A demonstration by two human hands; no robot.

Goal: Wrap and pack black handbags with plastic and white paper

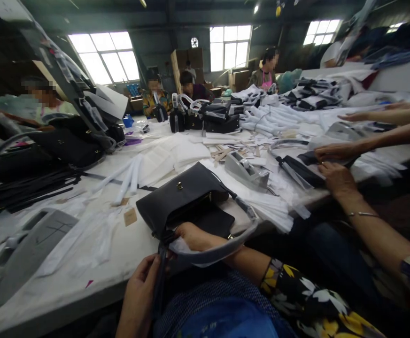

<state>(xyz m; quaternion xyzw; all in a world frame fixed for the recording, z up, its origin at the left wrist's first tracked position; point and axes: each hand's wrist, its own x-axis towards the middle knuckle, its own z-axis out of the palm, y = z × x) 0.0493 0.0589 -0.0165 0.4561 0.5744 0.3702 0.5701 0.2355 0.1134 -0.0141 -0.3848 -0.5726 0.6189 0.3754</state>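
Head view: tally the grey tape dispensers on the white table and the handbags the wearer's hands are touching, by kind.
Grey plastic tape dispensers: 2 (a grey shape far right is too blurred to count)
Black leather handbag, touched by left hand and right hand: 1
Total: 3

The right hand (194,236) grips the black handbag (181,192) at its near edge on the white table (120,253). The left hand (139,291) pinches what seems to be its dark strap (160,281).
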